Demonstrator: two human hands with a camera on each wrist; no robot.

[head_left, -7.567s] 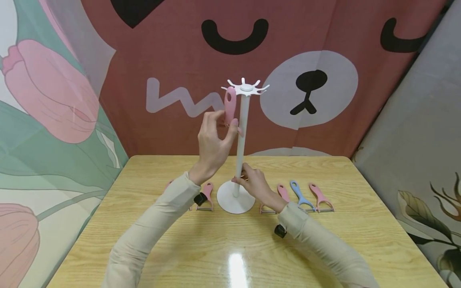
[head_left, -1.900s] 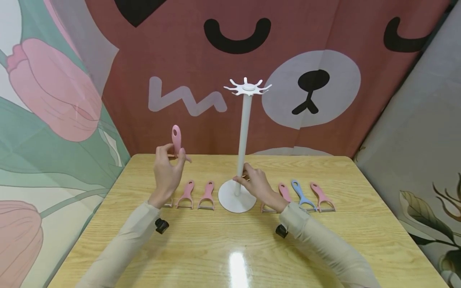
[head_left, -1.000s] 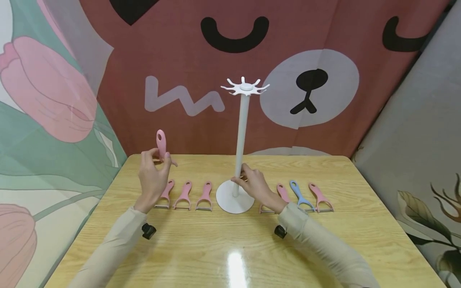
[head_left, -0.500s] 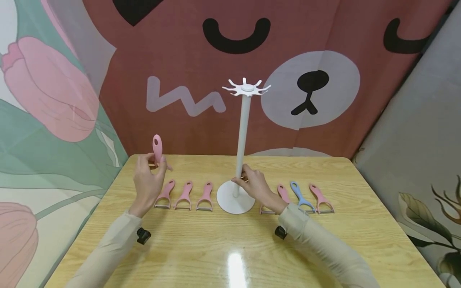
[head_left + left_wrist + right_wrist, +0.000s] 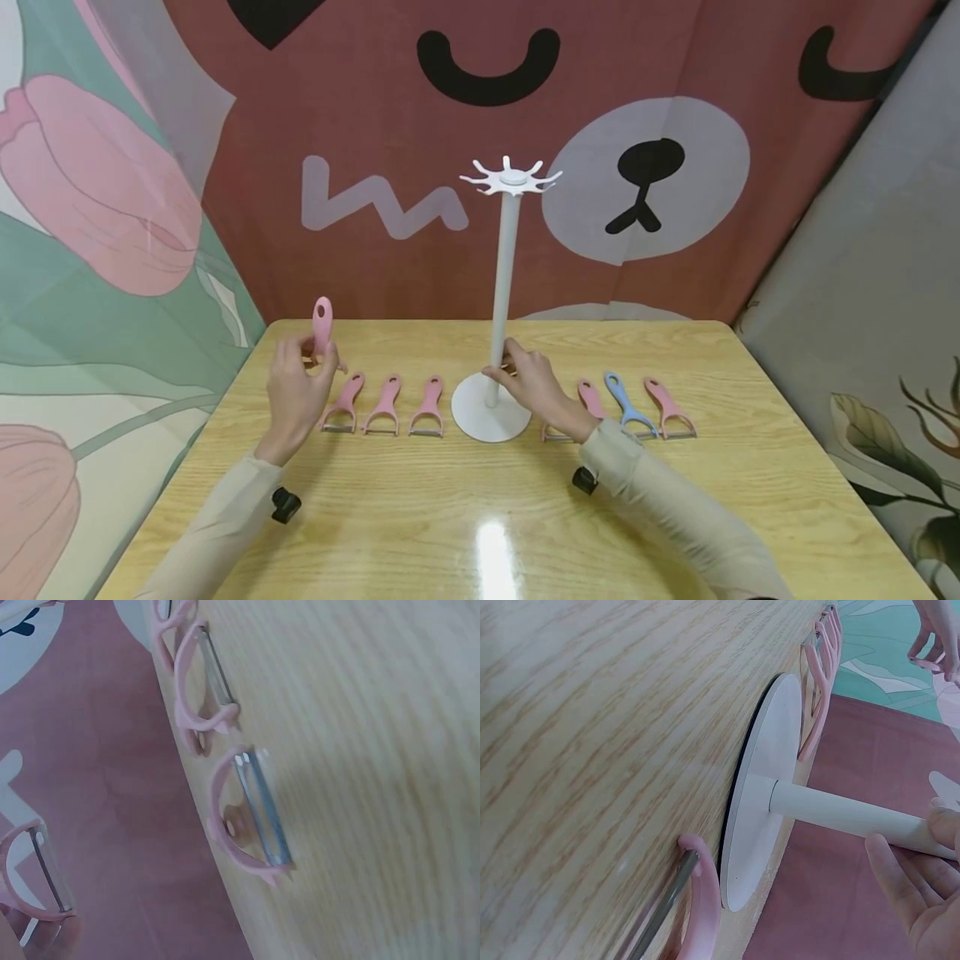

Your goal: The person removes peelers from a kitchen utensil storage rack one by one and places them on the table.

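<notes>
My left hand [image 5: 296, 396] pinches a pink peeler [image 5: 322, 323] by its lower part, handle pointing up, above the table's left side. In the left wrist view that peeler's head [image 5: 34, 870] shows at the lower left edge, its blade outward. Around the pole of a white stand [image 5: 504, 283] my right hand [image 5: 534, 383] curls its fingers and thumb, low down near the round base [image 5: 761, 802]. The stand's top is a ring of bare hooks [image 5: 513, 178]. Three pink peelers lie left of the base, the nearest being one pink peeler [image 5: 427, 408].
Right of the base lie a pink peeler [image 5: 590, 398] partly behind my right wrist, a blue peeler [image 5: 628, 407] and another pink peeler [image 5: 669, 408]. The wooden table [image 5: 420, 517] ends at a printed curtain [image 5: 360, 275] behind it.
Earlier the left hand held the pink peeler up at the hooks; since then it has carried it left and down, over the left end of the row. The right hand has kept its grip on the pole.
</notes>
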